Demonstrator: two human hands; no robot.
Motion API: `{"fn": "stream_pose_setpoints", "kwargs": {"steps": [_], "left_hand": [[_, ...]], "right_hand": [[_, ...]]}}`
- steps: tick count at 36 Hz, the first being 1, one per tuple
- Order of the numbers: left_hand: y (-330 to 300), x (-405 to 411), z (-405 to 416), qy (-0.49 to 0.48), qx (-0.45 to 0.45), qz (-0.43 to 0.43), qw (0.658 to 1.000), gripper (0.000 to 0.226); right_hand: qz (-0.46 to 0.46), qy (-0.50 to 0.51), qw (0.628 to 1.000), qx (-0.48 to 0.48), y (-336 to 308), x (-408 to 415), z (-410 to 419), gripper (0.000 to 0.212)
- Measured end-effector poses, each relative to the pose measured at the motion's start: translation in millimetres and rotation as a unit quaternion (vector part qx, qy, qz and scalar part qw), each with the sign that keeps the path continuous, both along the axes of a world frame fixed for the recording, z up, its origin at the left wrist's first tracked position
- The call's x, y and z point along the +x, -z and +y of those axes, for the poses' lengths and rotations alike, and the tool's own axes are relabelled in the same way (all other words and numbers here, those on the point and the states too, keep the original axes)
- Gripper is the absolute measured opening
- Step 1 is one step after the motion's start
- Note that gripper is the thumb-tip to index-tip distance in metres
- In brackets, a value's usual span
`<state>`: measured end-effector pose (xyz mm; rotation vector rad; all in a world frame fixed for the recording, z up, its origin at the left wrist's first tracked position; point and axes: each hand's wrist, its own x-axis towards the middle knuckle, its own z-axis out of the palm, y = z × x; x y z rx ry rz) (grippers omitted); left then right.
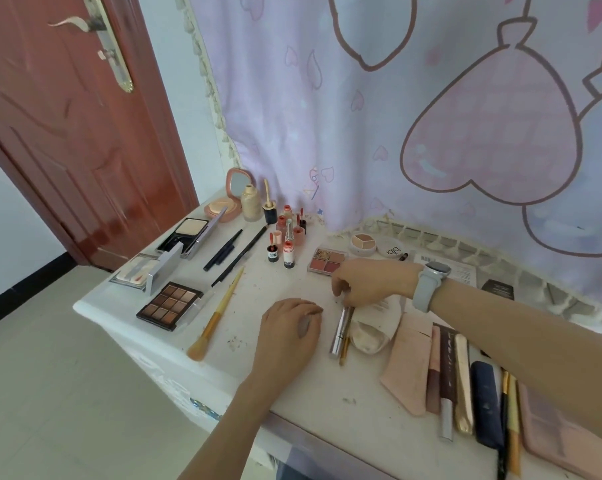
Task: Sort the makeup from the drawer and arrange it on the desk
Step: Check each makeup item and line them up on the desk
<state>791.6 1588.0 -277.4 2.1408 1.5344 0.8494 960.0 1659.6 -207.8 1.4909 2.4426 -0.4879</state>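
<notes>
While our left hand rests flat and empty on the white desk, our right hand (watch on wrist) pinches the top of a silver tube. Sorted makeup lies all around us.

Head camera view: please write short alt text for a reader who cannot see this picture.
A person's right hand pinches the top of a silver tube lying on a white desk, while the left hand rests flat beside it. Open palettes, lip products and brushes lie in rows on the desk, before a pink heart-printed curtain.
</notes>
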Motion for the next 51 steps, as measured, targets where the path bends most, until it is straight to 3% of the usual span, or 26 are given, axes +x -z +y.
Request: {"fn": "stream_pose_setpoints", "kwargs": {"steps": [3,9,14,17,19,22,27,30,33,37,41,44,47,51], "left_hand": [[2.1,-2.1,-14.5,0.026,0.014,0.004,1.000,0.023],[7.9,-8.6,-19.6,0.064,-0.005,0.083,0.994,0.060],[10.1,-9.4,-17.6,0.067,0.002,0.074,0.995,0.055],[8.8,-9.5,-17.6,0.057,-0.002,0.057,0.997,0.048],[4.4,-9.0,-19.6,0.053,-0.011,0.008,0.999,0.039],[-4.7,-11.4,-23.6,0.040,-0.019,-0.146,0.988,0.032],[-17.2,-17.9,-18.0,-0.024,-0.012,-0.389,0.921,0.029],[-23.3,-19.6,-10.5,-0.088,-0.031,-0.444,0.891,0.028],[-24.7,-19.3,-6.4,-0.100,-0.040,-0.407,0.907,0.022],[-23.8,-16.8,-8.6,-0.045,-0.009,-0.289,0.956,0.017],[-21.5,-14.0,-11.9,-0.014,0.038,-0.146,0.988,0.008],[-20.4,-14.0,-11.2,-0.008,0.027,-0.138,0.990,0.019],[-19.9,-17.0,-10.9,0.009,-0.019,-0.184,0.983,0.032],[-20.6,-24.7,-9.5,0.014,-0.030,-0.197,0.980,0.031]], "right_hand": [[0.009,0.003,1.000,0.008,1.9,0.2,-0.5,0.030],[0.080,0.052,0.995,0.025,6.9,-3.0,-3.9,0.028],[0.122,0.101,0.987,0.018,8.2,-5.2,-7.2,0.025],[0.207,0.145,0.967,-0.002,5.9,-2.2,-8.9,0.013],[0.278,0.192,0.941,-0.022,3.7,-1.0,-8.3,0.018],[0.383,0.281,0.878,-0.061,2.1,1.9,-6.1,0.015],[0.571,0.343,0.723,-0.183,-7.0,7.6,-9.7,0.021],[0.607,0.331,0.682,-0.238,-9.4,5.2,-16.5,0.014],[0.581,0.326,0.711,-0.224,-8.7,-1.0,-24.3,0.019],[0.548,0.317,0.761,-0.140,-7.6,-8.8,-31.1,0.035],[0.538,0.294,0.787,-0.072,-6.4,-15.4,-34.8,0.034],[0.522,0.247,0.816,-0.006,-5.6,-16.3,-37.4,0.032],[0.504,0.179,0.843,0.060,-5.6,-13.5,-44.2,0.027],[0.446,0.095,0.887,0.069,-6.8,-5.4,-51.9,0.019]]}}
